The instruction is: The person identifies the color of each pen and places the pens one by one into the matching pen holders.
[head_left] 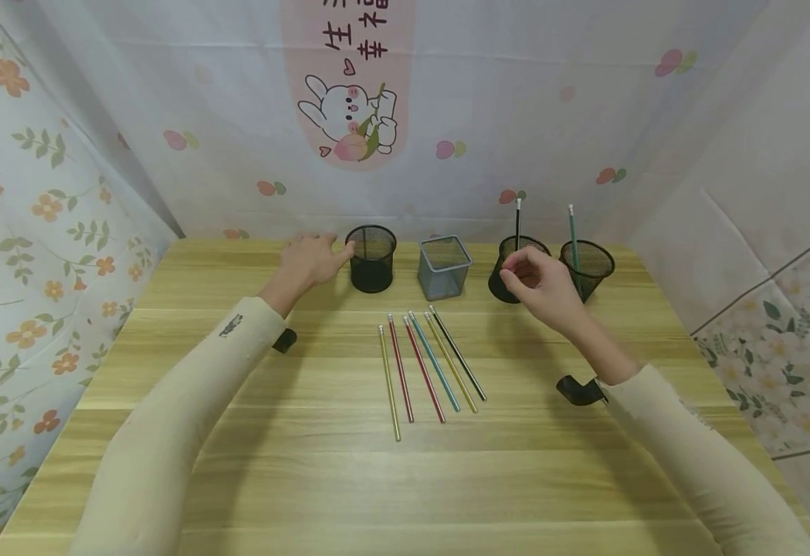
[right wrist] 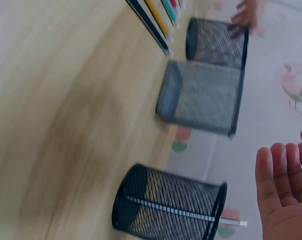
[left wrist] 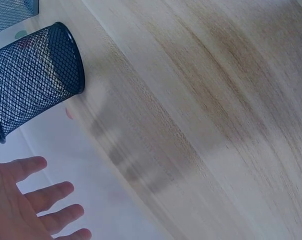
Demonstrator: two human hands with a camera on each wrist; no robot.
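My left hand (head_left: 310, 259), fingers spread, is beside a round black mesh pen cup (head_left: 371, 266) at the back of the table. The left wrist view shows that hand (left wrist: 18, 200) holding nothing, just off the cup's rim. My right hand (head_left: 547, 289) is in front of another round black mesh cup (head_left: 499, 286) and partly hides it. A black pencil (head_left: 518, 220) stands in this cup, eraser end up. In the right wrist view, the right hand's fingers (right wrist: 282, 175) are loosely bent and hold nothing. A green pencil (head_left: 573, 232) leans in the rightmost black cup (head_left: 595, 264).
Between the round cups is a square grey mesh cup (head_left: 444, 270). Several pencils lie side by side mid-table, among them a blue pencil (head_left: 434, 359), a red pencil (head_left: 424, 371) and a yellow pencil (head_left: 389, 382). A printed cloth (head_left: 516, 100) hangs behind the table.
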